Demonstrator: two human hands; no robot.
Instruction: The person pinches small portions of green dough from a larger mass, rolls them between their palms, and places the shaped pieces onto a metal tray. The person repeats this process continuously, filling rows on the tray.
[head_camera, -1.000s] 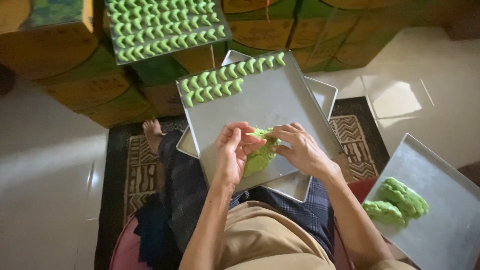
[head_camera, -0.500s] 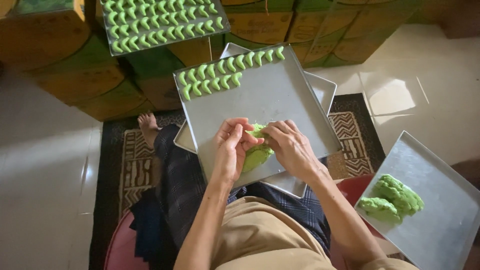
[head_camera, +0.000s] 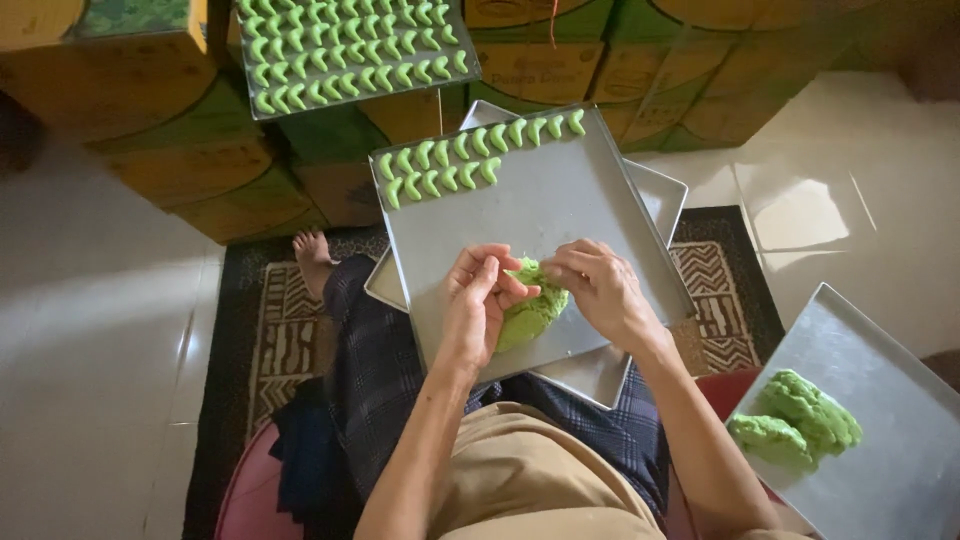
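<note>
Clearly, both the left hand (head_camera: 478, 300) and right hand (head_camera: 600, 285) pinch the green dough lump (head_camera: 528, 310), which may tear, or the lap-balanced tray (head_camera: 560, 215) could tip.

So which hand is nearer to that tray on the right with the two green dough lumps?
Right. The right hand is at the dough lump on the lap tray, on the side toward the side tray; the left hand sits farther away.

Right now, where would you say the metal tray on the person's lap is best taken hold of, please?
Probably by the bare long edges of the tray, one hand on each side, kept level. The far end carries rows of green crescents, and the near end holds the dough lump between the left hand and right hand, so coming in from the sides avoids both.
</note>
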